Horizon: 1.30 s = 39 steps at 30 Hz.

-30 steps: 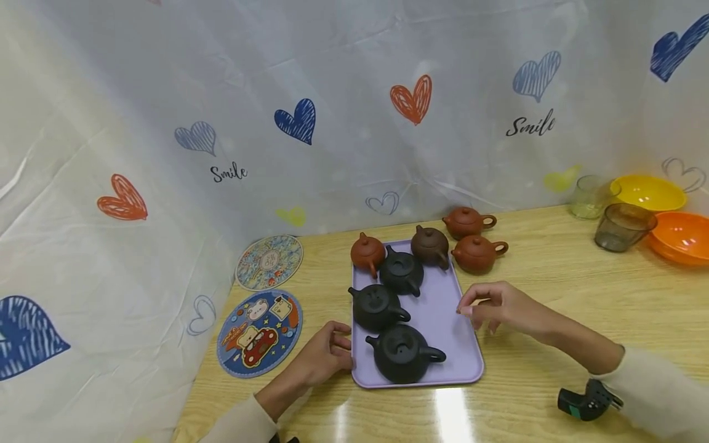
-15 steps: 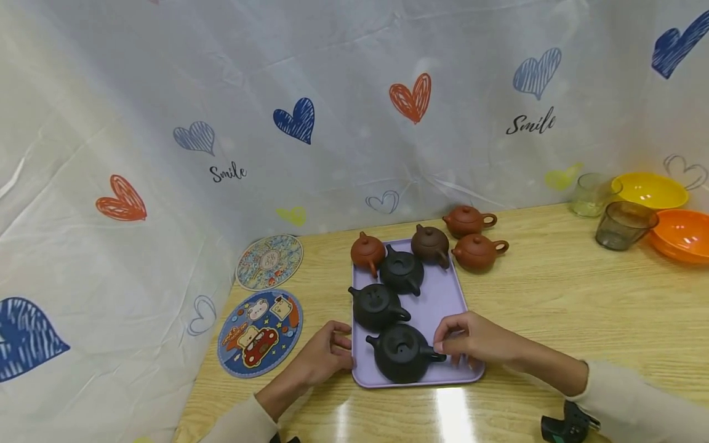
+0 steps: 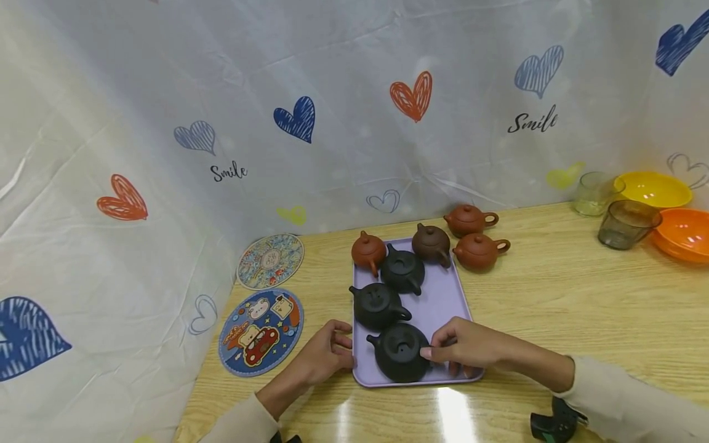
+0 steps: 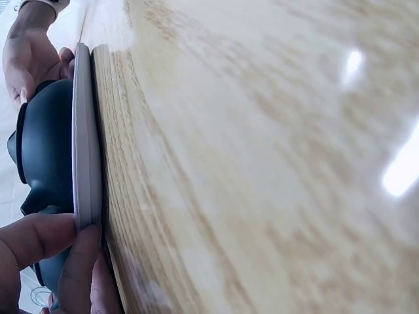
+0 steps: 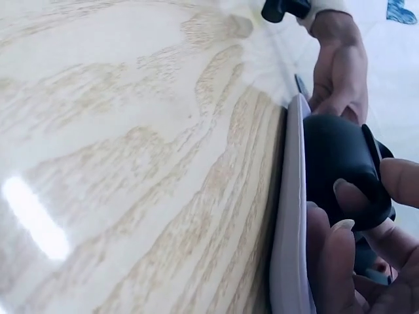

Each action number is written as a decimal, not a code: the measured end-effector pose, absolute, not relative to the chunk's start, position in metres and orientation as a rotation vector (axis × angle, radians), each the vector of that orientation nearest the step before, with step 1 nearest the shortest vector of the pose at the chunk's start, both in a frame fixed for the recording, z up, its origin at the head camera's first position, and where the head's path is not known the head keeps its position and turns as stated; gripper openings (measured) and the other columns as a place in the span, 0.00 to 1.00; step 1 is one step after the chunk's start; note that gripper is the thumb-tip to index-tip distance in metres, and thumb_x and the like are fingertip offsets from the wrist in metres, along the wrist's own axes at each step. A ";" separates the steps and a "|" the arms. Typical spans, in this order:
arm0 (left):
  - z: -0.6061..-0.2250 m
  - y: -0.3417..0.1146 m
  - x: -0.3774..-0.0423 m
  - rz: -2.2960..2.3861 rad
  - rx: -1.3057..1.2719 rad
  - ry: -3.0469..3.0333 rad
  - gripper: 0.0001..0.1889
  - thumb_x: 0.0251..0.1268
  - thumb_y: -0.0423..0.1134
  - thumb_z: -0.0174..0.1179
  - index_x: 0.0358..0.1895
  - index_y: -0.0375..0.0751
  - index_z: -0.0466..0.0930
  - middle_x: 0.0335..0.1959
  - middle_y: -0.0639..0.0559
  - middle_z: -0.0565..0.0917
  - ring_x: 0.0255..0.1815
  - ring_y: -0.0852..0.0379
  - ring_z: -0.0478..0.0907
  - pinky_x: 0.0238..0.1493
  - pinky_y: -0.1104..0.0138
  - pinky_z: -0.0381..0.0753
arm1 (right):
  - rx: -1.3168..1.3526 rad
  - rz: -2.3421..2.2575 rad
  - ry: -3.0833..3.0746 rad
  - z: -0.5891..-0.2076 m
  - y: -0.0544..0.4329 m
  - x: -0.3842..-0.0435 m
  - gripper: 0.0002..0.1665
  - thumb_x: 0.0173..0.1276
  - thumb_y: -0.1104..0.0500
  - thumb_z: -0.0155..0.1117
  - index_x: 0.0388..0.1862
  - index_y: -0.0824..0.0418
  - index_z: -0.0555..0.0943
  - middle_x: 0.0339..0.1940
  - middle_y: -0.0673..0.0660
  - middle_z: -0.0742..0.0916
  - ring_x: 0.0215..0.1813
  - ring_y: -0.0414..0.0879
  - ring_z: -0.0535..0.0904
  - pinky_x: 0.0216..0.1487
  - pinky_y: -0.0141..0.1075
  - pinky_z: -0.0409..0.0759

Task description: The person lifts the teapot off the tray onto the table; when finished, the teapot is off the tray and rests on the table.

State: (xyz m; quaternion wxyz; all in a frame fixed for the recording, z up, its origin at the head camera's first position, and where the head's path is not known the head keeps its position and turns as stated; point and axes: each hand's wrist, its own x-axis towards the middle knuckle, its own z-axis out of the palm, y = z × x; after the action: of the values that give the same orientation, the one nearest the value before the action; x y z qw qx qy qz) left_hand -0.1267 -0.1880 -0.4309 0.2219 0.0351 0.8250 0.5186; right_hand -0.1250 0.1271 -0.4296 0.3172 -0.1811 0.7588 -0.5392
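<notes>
A lilac tray bears several small teapots. My left hand is at its left edge; in the left wrist view thumb and fingers pinch the tray's rim. At the near end sits the largest black teapot, spout to the left. My right hand holds it by the handle: in the right wrist view the fingers curl about the handle and the thumb lies by the lid. Behind it are a second black teapot and a third black teapot.
An orange-red teapot and a brown teapot are at the tray's far corners. Right of it stand two reddish teapots. Round mats lie left. Glasses and bowls sit far right, before a curtain.
My right hand has come from the tray's right edge, leftward and nearer, over to the large black teapot's handle and taken hold of it. The left hand has stayed at the tray's edge.
</notes>
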 end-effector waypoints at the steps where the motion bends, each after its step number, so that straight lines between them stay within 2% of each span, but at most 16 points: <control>1: -0.431 -0.188 -0.127 1.432 0.099 2.279 0.32 0.52 0.27 0.70 0.62 0.30 0.68 0.45 0.41 0.78 0.40 0.55 0.81 0.41 0.64 0.83 | -0.475 -1.411 2.002 -0.429 0.127 -0.125 0.24 0.72 0.48 0.63 0.27 0.69 0.81 0.18 0.52 0.79 0.22 0.43 0.75 0.18 0.31 0.70; 10: -0.431 -0.187 -0.126 1.434 0.100 2.282 0.33 0.51 0.26 0.69 0.62 0.29 0.67 0.45 0.41 0.78 0.40 0.55 0.80 0.41 0.64 0.83 | -0.473 -1.409 2.010 -0.424 0.126 -0.125 0.24 0.73 0.49 0.61 0.27 0.69 0.82 0.19 0.52 0.80 0.23 0.43 0.76 0.18 0.32 0.70; 17: -0.430 -0.187 -0.125 1.470 0.134 2.268 0.33 0.49 0.24 0.68 0.62 0.26 0.66 0.44 0.39 0.78 0.41 0.54 0.82 0.43 0.64 0.83 | -0.505 -1.410 2.024 -0.424 0.132 -0.128 0.22 0.75 0.52 0.60 0.27 0.68 0.82 0.21 0.54 0.82 0.26 0.44 0.78 0.20 0.32 0.74; 27: -0.430 -0.186 -0.126 1.444 0.102 2.272 0.33 0.51 0.26 0.69 0.62 0.29 0.67 0.45 0.41 0.78 0.41 0.55 0.81 0.43 0.64 0.83 | -0.558 -1.408 2.050 -0.415 0.144 -0.130 0.19 0.74 0.53 0.61 0.29 0.66 0.83 0.24 0.55 0.83 0.29 0.43 0.79 0.24 0.34 0.79; 39: -0.429 -0.186 -0.126 1.442 0.120 2.268 0.33 0.50 0.26 0.68 0.62 0.28 0.67 0.45 0.41 0.78 0.40 0.55 0.81 0.43 0.64 0.83 | -0.576 -1.401 2.102 -0.403 0.166 -0.130 0.20 0.74 0.53 0.61 0.29 0.67 0.82 0.26 0.57 0.85 0.32 0.44 0.80 0.28 0.36 0.81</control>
State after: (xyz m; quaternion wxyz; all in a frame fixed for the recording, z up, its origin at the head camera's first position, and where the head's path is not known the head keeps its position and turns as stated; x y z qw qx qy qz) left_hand -0.1258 -0.1857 -0.4292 0.2237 0.0436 0.8216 0.5225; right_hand -0.1301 0.1659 -0.4033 0.2716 -0.2139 0.7808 -0.5204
